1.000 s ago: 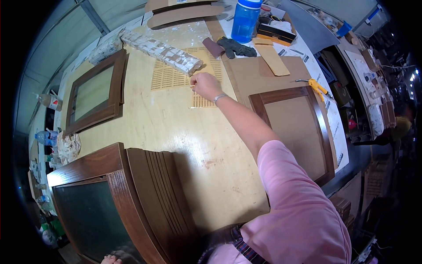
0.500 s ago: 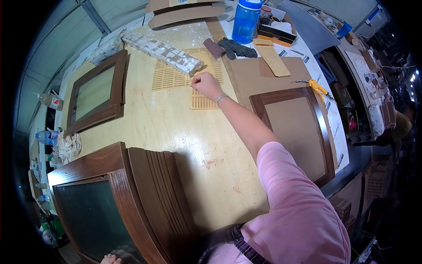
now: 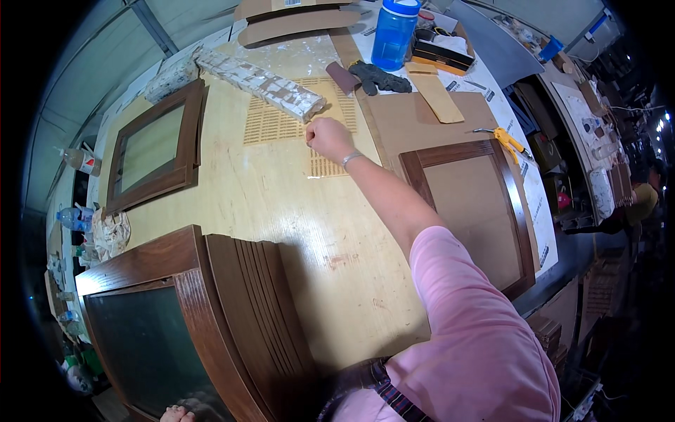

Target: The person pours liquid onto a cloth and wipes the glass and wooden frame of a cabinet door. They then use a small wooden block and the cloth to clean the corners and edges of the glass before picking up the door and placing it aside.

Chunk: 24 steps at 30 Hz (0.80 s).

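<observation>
My right hand (image 3: pixel 329 139) is reached out over the worktable, fingers curled in a pinch. It hovers at or on a yellow sheet of small printed labels (image 3: pixel 264 126); whatever sits between the fingertips is too small to make out. Beside the knuckles lies the end of a paint-spattered block (image 3: pixel 288 96), resting across the sheet. At the bottom edge, only the curled fingers of my left hand (image 3: pixel 177 414) show, against the dark glass of a brown wooden framed door (image 3: pixel 190 309). That door leans at the front of a row of upright brown panels (image 3: pixel 256 302).
Another glazed frame (image 3: pixel 186 133) stands at the left. A brown frame (image 3: pixel 517 211) lies on cardboard at right, near a yellow-handled tool (image 3: pixel 511 143). Farther back are a blue bottle (image 3: pixel 394 35), a dark glove (image 3: pixel 380 77) and an open box (image 3: pixel 443 53). Bottles line the left side.
My right hand has shifted slightly down and turned at the wrist, still closed. The left fingers have stayed in place.
</observation>
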Motion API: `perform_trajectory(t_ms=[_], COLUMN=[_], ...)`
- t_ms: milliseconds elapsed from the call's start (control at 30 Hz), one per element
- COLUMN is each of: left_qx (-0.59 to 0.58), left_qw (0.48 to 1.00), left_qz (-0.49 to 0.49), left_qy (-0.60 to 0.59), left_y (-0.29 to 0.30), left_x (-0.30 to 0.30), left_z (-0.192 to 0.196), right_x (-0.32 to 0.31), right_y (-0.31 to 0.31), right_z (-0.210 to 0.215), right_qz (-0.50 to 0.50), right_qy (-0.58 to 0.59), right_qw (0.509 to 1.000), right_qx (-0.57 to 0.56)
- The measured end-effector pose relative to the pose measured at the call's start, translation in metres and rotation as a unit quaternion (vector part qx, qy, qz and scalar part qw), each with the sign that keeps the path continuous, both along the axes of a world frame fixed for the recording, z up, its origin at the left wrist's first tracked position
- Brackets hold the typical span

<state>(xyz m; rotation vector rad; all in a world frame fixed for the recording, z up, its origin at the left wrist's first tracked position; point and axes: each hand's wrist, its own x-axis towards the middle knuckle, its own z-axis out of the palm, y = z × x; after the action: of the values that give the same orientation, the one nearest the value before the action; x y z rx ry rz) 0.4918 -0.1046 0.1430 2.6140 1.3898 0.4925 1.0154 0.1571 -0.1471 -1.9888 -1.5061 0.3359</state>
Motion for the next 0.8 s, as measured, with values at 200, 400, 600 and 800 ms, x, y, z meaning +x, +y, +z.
perform_trajectory(t_ms=[200,400,600,800], left_qx=[0.006,0.006,0.009,0.005], left_qw=[1.000,1.000,1.000,1.000], left_qz=[0.004,0.002,-0.004,-0.004], left_qy=[0.004,0.008,0.004,0.004], left_y=[-0.001,0.000,-0.001,0.001], left_x=[0.000,0.001,0.001,0.002], left_z=[0.000,0.001,0.001,0.002], right_x=[-0.002,-0.006,-0.005,0.004], right_y=[-0.002,-0.007,-0.026,-0.042], right_z=[-0.004,-0.019,-0.013,-0.013], right_qz=[0.003,0.054,0.062,0.008], right_qy=[-0.012,-0.103,-0.031,0.104], right_qw=[1.000,0.988,0.992,0.991], right_qx=[0.016,0.099,0.108,0.085])
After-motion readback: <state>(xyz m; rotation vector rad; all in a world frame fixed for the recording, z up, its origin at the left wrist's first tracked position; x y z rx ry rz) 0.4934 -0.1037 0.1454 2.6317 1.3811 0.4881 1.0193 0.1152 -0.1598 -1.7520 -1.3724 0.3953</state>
